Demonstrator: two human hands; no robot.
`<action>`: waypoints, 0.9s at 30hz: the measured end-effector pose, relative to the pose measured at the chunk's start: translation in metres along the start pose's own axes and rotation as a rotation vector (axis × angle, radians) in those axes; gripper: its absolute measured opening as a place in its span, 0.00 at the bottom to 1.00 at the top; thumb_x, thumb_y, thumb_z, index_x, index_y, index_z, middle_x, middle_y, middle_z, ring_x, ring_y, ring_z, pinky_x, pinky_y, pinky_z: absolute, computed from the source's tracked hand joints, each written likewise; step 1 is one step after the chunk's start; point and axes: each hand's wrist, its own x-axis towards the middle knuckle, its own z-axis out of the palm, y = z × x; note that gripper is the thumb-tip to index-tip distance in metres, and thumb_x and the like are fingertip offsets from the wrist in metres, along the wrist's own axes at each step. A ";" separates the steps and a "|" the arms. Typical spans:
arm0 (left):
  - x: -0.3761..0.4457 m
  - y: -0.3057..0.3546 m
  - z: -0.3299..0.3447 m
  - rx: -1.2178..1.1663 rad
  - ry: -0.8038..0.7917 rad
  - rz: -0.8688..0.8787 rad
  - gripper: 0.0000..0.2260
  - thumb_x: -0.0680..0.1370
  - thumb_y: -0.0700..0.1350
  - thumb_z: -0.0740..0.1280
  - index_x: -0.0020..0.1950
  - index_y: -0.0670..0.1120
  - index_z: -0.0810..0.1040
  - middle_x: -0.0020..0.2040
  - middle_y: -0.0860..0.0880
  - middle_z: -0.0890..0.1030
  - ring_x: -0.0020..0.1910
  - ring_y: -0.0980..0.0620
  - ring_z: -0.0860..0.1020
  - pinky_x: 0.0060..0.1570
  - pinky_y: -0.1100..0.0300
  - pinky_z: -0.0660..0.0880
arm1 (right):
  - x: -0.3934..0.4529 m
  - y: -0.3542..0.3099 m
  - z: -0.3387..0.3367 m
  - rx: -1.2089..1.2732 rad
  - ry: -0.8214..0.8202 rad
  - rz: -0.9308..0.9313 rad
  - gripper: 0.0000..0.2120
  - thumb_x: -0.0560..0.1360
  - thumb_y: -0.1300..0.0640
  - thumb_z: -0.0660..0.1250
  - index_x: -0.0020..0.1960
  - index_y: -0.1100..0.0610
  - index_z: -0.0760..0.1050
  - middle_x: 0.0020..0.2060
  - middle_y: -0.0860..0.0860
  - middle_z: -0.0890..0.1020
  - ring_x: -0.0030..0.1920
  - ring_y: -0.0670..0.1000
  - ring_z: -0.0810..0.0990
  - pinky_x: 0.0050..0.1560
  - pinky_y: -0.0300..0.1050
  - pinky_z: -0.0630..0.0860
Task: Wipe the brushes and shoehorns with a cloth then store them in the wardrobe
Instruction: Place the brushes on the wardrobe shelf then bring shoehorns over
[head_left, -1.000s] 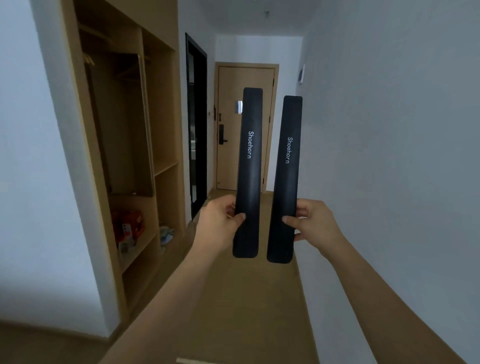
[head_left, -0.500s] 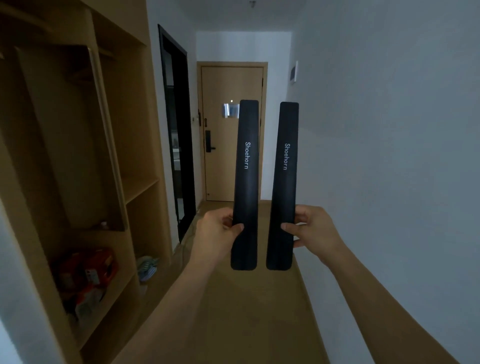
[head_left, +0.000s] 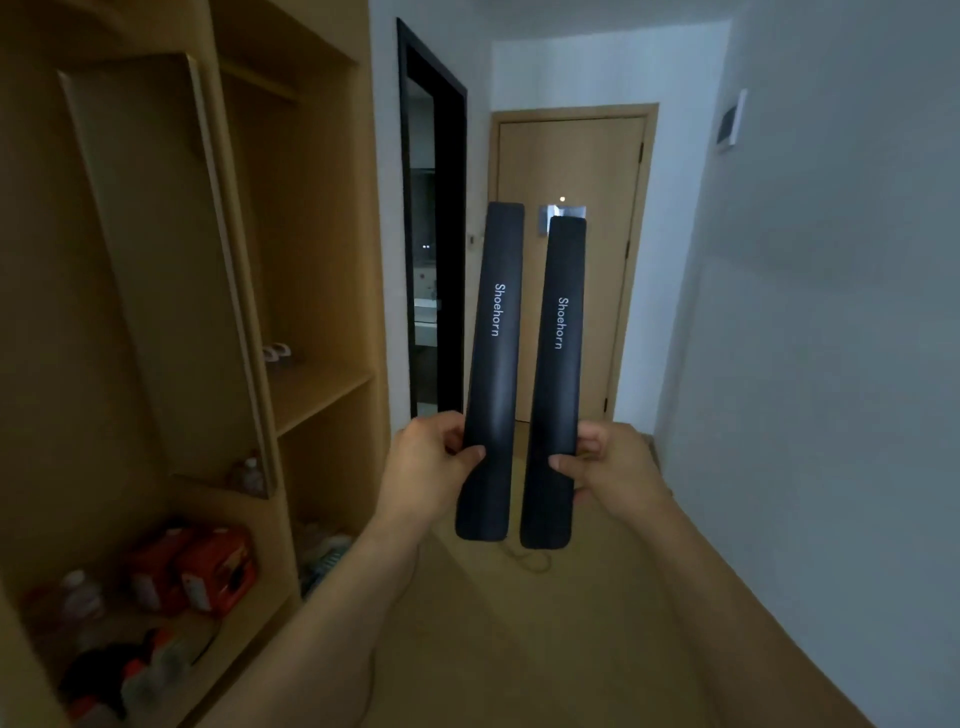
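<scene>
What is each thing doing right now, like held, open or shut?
Left shoehorn: held upright, gripped near its lower end by the left hand.
Right shoehorn: held upright, pinched near its lower end by the right hand, apart from the other.
Wardrobe: open-fronted, shelves showing.
Far door: shut.
Dark doorway: open.
Red packs: resting on the low shelf.

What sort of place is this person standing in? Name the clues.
Probably a hotel room's entrance hallway: an open wooden wardrobe lines one side, a door closes the far end, and each hand holds a labelled shoehorn.
</scene>
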 end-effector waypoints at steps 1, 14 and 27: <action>0.018 -0.007 0.005 0.019 0.020 0.004 0.04 0.77 0.43 0.71 0.50 0.51 0.80 0.44 0.56 0.82 0.44 0.57 0.82 0.43 0.55 0.83 | 0.023 0.005 -0.001 -0.004 -0.018 -0.007 0.14 0.75 0.66 0.73 0.50 0.48 0.81 0.45 0.48 0.87 0.45 0.46 0.86 0.39 0.42 0.83; 0.226 -0.127 0.035 0.079 0.125 -0.062 0.04 0.77 0.44 0.71 0.49 0.52 0.80 0.46 0.54 0.82 0.43 0.55 0.82 0.42 0.53 0.83 | 0.266 0.093 0.042 -0.050 -0.091 -0.057 0.13 0.76 0.66 0.72 0.53 0.49 0.80 0.46 0.52 0.86 0.46 0.51 0.86 0.43 0.53 0.85; 0.484 -0.244 0.020 0.089 0.184 -0.019 0.04 0.77 0.42 0.70 0.49 0.51 0.81 0.45 0.56 0.82 0.43 0.58 0.82 0.43 0.55 0.83 | 0.543 0.136 0.107 0.013 -0.099 -0.064 0.12 0.76 0.67 0.71 0.53 0.52 0.79 0.44 0.52 0.86 0.45 0.50 0.86 0.40 0.53 0.85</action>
